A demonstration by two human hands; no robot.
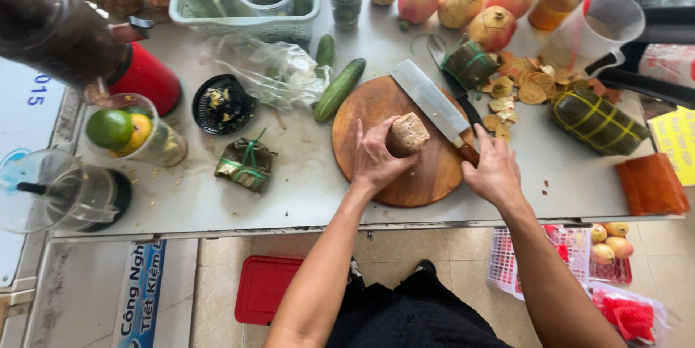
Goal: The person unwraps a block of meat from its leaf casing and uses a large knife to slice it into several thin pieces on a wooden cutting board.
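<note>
On the pale metal bench [304, 189] sits a round wooden cutting board [405, 174]; on it the left hand [376, 158] wraps a brown cylindrical block [410, 133], steadying it. The right hand [494, 171], its grip shut round the handle, lays a broad steel cleaver [434, 102] beside the block: slicing looks about to begin, calling for fingers kept clear.

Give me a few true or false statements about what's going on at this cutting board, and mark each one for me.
1. The left hand steadies a brown block on the round wooden cutting board. True.
2. The right hand holds a pair of scissors. False: it grips the handle of a cleaver.
3. A cucumber lies on the table just left of the board. True.
4. The pomegranates sit on the board. False: they stand on the table beyond it.
5. The cleaver blade lies flat on the floor. False: it is over the board, beside the block.
</note>
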